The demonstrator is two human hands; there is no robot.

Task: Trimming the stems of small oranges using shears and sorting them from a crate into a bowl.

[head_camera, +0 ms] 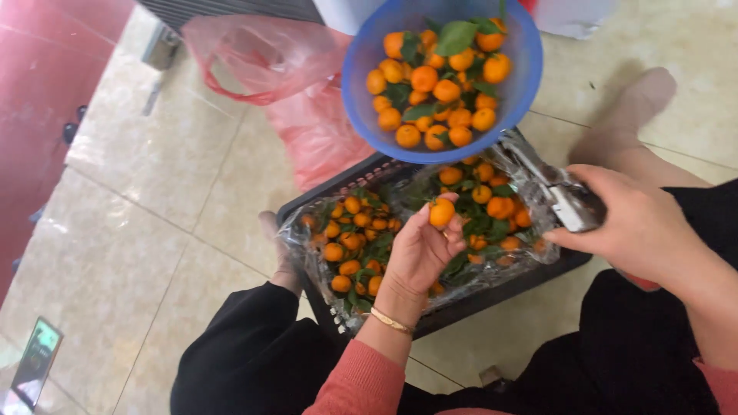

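My left hand holds a small orange tangerine between fingers and thumb, above a black crate lined with clear plastic and filled with leafy tangerines. My right hand grips metal pruning shears, blades pointing left toward the fruit. A blue bowl with several tangerines and green leaves sits just beyond the crate.
A pink plastic bag lies on the beige tiled floor behind the bowl. A phone rests at the lower left. My legs in black trousers frame the crate, with a foot at the right.
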